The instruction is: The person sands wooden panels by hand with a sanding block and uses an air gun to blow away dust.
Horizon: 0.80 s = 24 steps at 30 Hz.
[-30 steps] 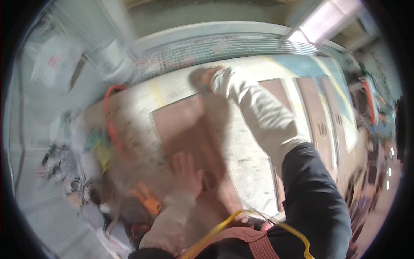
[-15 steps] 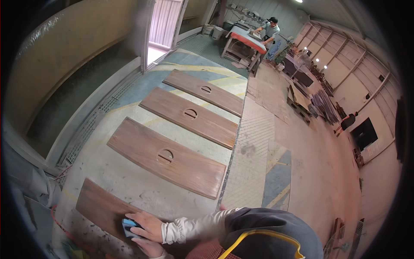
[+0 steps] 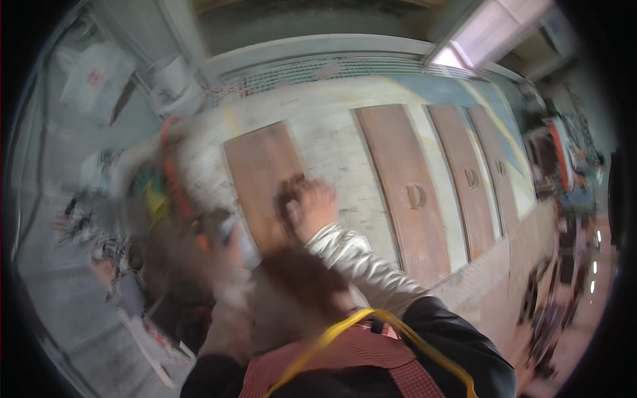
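The nearest brown wooden panel lies on the pale floor in front of me. My right hand is over its right edge with fingers curled; a dark blurred patch beside them hides what they grip, if anything. My left hand, left of the same panel, is smeared by motion. A small blue patch shows by its fingers, too blurred to name. Farther right lie three more brown panels: a wide one, a middle one and a far one, each with a round handle cut-out.
A red hose and a yellow-green object lie to the left. Beyond them is a white bucket. Floor grating runs along the far wall. A red-edged table stands far right. Stacked boards are at the lower right.
My view has turned left, so the panels now run off to the right. My hands, close together over the nearest panel before, are apart; the blue thing now shows by my left hand.
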Available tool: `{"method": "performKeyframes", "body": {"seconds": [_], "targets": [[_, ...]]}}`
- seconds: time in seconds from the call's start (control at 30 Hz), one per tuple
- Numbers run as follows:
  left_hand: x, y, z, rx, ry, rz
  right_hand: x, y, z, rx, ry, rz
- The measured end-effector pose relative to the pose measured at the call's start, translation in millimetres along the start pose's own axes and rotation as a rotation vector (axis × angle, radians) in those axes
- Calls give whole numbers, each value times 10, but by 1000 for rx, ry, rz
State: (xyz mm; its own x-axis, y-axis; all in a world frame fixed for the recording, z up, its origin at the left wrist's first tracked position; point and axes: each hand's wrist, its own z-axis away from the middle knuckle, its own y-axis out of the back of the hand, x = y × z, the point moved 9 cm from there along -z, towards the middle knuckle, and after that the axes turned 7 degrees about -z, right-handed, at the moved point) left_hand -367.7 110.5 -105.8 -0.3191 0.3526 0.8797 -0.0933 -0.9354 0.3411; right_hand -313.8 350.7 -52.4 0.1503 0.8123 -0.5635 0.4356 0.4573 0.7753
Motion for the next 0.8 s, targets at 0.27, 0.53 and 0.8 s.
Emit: {"method": "performKeyframes", "body": {"seconds": [0.27, 0.53, 0.8], "targets": [[-188, -181, -657, 66, 49, 75, 267, -516, 50, -237, -34, 203], [-8, -367, -1521, 66, -91, -360, 292, -512, 32, -278, -60, 279], [-37, -332, -2400, -2, 56, -167, 124, -591, 29, -291, -35, 282]]}}
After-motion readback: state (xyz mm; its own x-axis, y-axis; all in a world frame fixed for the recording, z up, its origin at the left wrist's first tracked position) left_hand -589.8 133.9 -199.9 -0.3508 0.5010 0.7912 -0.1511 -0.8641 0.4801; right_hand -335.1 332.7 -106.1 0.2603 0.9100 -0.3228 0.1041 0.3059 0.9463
